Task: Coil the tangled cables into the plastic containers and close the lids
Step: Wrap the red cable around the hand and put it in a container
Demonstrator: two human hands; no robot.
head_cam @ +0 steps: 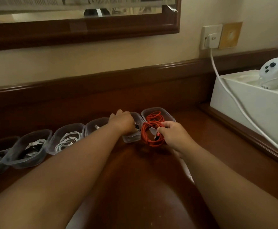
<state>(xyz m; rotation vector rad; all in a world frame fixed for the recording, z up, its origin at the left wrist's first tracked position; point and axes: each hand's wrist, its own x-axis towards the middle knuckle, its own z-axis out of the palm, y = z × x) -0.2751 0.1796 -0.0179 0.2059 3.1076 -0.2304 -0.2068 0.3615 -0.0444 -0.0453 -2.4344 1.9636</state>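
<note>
Coiled red cable (pixel 152 135) stands on edge on the dark wooden desk (pixel 135 179), loop facing the camera, touching the front of a clear plastic container (pixel 158 115) holding more red cable. Right hand (pixel 174 135) pinches the coil. Left hand (pixel 123 120) reaches into the neighbouring clear tub (pixel 131 138); grip cannot be told. Tubs further left hold white and black cables.

Bare desk (pixel 135 179) lies open before the container row (pixel 65 138); a white box (pixel 250 109) blocks the right.
</note>
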